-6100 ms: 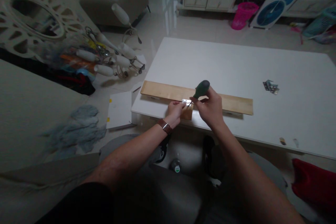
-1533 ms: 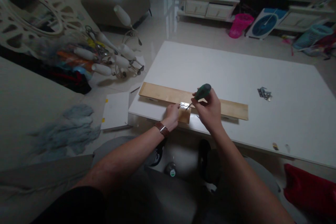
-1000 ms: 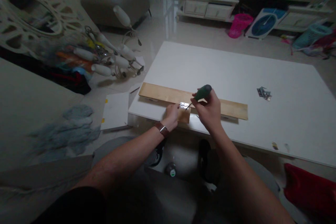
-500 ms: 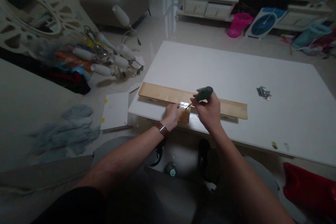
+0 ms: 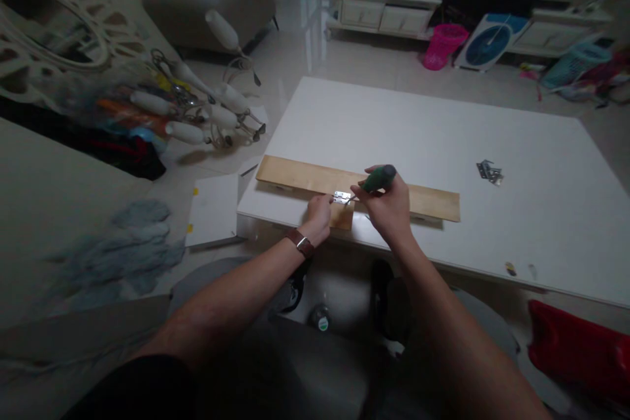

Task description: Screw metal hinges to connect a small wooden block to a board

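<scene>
A long wooden board (image 5: 300,176) lies near the front edge of a white table (image 5: 423,131). A small wooden block (image 5: 342,216) sits against its near side, joined by a shiny metal hinge (image 5: 340,196). My right hand (image 5: 386,207) is closed round a green-handled screwdriver (image 5: 378,178), whose tip points down at the hinge. My left hand (image 5: 317,215), a watch on its wrist, has its fingers closed on the block and hinge, pressing them in place.
Several spare metal hinges (image 5: 489,172) lie on the table's right part. On the floor to the left lie a chandelier with white candle arms (image 5: 207,111), a white panel (image 5: 214,209) and a blue cloth (image 5: 132,246). A red cushion (image 5: 578,348) sits at lower right.
The screwdriver handle has tipped lower and flatter in my right hand. My left hand stays on the block and hinge. The view has drifted slightly.
</scene>
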The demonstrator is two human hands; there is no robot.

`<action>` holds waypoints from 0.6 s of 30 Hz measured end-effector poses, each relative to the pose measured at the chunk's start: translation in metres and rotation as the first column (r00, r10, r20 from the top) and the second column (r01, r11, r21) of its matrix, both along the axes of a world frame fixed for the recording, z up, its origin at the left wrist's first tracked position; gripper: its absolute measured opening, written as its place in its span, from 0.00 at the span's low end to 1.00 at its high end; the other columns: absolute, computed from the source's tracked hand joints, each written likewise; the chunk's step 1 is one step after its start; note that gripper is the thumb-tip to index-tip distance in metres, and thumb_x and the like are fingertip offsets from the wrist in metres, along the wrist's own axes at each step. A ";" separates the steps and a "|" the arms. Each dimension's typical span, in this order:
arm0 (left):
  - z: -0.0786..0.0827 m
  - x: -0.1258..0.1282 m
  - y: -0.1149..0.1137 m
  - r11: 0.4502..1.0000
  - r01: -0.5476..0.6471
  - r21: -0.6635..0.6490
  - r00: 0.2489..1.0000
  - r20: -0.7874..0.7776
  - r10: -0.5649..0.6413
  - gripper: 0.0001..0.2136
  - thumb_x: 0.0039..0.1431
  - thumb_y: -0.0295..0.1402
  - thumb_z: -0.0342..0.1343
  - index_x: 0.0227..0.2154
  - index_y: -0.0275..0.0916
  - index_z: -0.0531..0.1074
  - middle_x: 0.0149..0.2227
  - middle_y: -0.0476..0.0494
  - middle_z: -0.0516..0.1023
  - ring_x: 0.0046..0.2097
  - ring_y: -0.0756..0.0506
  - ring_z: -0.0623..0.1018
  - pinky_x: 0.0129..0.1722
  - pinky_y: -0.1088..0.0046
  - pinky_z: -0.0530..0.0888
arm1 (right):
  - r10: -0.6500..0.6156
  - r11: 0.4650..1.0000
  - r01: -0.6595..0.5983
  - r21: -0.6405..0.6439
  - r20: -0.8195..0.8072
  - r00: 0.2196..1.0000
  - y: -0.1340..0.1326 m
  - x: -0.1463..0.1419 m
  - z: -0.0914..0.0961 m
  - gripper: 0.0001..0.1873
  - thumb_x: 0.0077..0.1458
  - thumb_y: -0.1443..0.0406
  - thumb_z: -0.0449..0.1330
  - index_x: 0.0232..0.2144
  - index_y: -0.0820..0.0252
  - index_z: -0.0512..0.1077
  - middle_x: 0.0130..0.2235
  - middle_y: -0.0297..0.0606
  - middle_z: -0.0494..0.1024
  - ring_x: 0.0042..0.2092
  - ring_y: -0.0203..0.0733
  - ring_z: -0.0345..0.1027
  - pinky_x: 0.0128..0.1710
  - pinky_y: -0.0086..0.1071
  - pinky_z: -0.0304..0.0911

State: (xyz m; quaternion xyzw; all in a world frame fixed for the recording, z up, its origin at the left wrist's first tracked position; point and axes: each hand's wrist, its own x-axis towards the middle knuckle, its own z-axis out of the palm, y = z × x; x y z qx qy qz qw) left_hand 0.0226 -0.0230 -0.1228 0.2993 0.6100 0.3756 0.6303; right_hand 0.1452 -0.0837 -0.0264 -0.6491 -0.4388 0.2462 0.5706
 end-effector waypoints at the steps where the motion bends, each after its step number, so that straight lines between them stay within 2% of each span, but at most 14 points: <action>1: 0.000 0.000 0.000 1.000 0.004 0.000 1.000 -0.009 -0.004 0.01 0.49 0.28 0.61 0.25 0.38 0.75 0.31 0.44 0.78 0.35 0.44 0.74 0.38 0.67 0.67 | -0.004 1.000 0.004 0.000 -0.010 1.000 0.000 0.000 0.000 0.18 0.46 0.60 0.72 0.40 0.53 0.73 0.35 0.34 0.80 0.37 0.46 0.78 0.35 0.41 0.74; 4: 0.002 0.001 0.001 1.000 0.010 0.003 0.999 -0.040 -0.009 0.02 0.49 0.27 0.61 0.24 0.38 0.74 0.30 0.45 0.77 0.35 0.45 0.73 0.39 0.67 0.66 | 0.024 1.000 -0.023 0.016 -0.050 0.998 0.000 0.000 0.001 0.18 0.47 0.61 0.70 0.41 0.52 0.72 0.39 0.37 0.82 0.43 0.50 0.79 0.36 0.40 0.74; 8: 0.006 0.001 0.000 1.000 -0.002 -0.016 0.999 -0.035 0.001 0.03 0.50 0.26 0.60 0.23 0.37 0.74 0.29 0.45 0.77 0.35 0.46 0.72 0.40 0.68 0.66 | 0.125 0.992 -0.121 0.037 -0.134 0.983 0.001 -0.002 0.005 0.17 0.50 0.62 0.67 0.43 0.50 0.70 0.44 0.39 0.83 0.51 0.51 0.79 0.39 0.39 0.74; 11: 0.008 0.002 -0.001 0.999 -0.002 -0.041 0.999 -0.050 0.000 0.03 0.51 0.27 0.60 0.23 0.37 0.74 0.29 0.45 0.77 0.36 0.46 0.72 0.42 0.67 0.66 | 0.149 0.989 -0.145 0.044 -0.136 0.979 0.000 -0.002 0.007 0.19 0.49 0.63 0.67 0.44 0.50 0.70 0.42 0.38 0.82 0.48 0.49 0.79 0.38 0.38 0.73; 18: 0.011 0.002 -0.001 0.999 0.029 0.012 0.998 -0.062 -0.029 0.04 0.51 0.27 0.59 0.23 0.38 0.75 0.30 0.44 0.78 0.35 0.44 0.73 0.38 0.66 0.64 | 0.004 1.000 -0.004 0.017 0.017 1.000 -0.001 0.000 0.002 0.17 0.48 0.60 0.71 0.40 0.52 0.73 0.37 0.33 0.77 0.39 0.44 0.76 0.34 0.37 0.74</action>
